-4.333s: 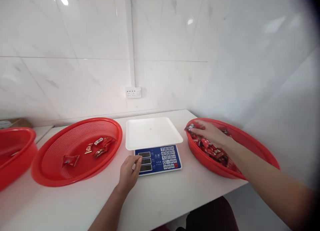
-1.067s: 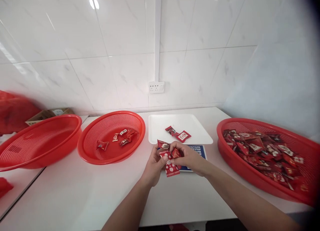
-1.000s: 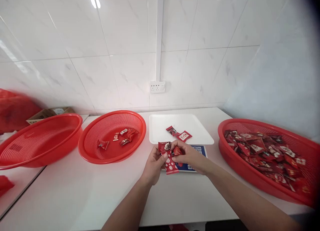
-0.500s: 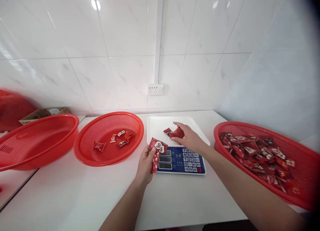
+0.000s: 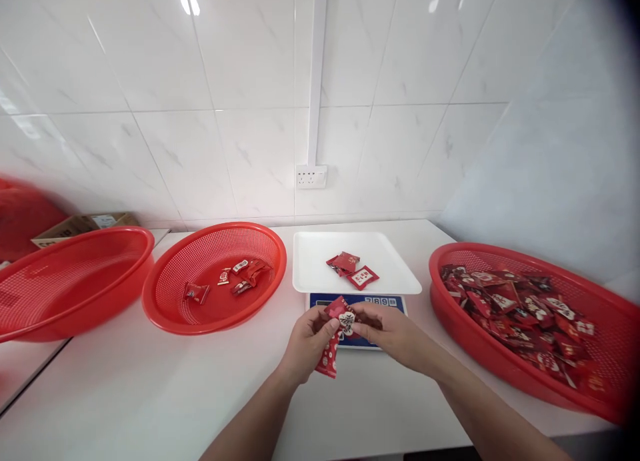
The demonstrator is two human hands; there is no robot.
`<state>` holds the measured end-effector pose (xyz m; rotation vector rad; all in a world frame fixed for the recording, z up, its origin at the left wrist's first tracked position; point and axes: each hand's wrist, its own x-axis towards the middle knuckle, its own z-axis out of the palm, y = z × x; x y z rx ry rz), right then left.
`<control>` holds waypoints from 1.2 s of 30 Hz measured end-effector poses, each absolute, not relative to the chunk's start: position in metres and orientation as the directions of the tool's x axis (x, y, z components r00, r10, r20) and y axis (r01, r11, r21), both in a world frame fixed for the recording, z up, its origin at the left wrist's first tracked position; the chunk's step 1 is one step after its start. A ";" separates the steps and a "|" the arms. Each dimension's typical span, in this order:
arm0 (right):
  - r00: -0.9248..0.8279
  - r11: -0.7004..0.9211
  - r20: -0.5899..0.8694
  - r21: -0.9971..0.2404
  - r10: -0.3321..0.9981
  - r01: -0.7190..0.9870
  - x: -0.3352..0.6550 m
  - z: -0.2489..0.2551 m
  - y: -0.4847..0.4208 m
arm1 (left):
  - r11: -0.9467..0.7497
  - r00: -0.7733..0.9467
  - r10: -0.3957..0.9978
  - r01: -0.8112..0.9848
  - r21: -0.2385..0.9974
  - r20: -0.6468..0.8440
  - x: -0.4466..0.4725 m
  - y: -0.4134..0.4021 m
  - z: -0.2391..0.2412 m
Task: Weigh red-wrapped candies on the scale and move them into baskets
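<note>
Hands meet low in the centre of the frame, just in front of the scale (image 5: 356, 301). The left hand (image 5: 306, 341) has its fingers closed around a small bunch of red candy packets (image 5: 334, 338), one hanging down below the grip. The right hand (image 5: 395, 333) has come back from the white weighing tray (image 5: 310, 274), where half a second ago it was setting a packet down; now its fingers pinch the top packet in the left hand's bunch. So the pile on the tray (image 5: 351, 269) has grown to three or so packets, sitting right of its middle, and another looks ready to be drawn off. Far right, the big red basket (image 5: 615, 408) is heaped with the same wrapped sweets. Left of the scale, a mesh basket (image 5: 165, 301) holds only a handful, and a further red basket (image 5: 30, 314) sits at the left edge. All of it rests on the white counter (image 5: 150, 394).
</note>
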<state>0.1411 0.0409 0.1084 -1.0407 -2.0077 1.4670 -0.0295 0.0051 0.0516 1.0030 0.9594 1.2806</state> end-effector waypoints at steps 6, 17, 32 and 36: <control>-0.413 0.188 0.000 -0.891 0.911 0.414 0.141 0.100 0.061 | -0.032 -0.087 0.996 -0.291 0.956 0.006 -0.030 0.007 0.050; -0.417 0.267 0.048 -0.832 0.908 0.486 0.128 0.086 0.045 | -0.194 -0.320 0.933 -0.061 0.979 0.165 -0.036 0.010 0.049; -0.284 -0.061 -0.154 -0.949 0.946 0.310 0.152 0.049 0.008 | -0.431 -0.388 0.826 0.036 0.902 0.410 -0.037 0.002 0.042; -0.053 -0.045 -0.065 -0.948 0.997 0.314 0.176 0.055 0.020 | -0.468 -0.557 0.750 -0.065 0.881 0.357 -0.051 0.011 0.049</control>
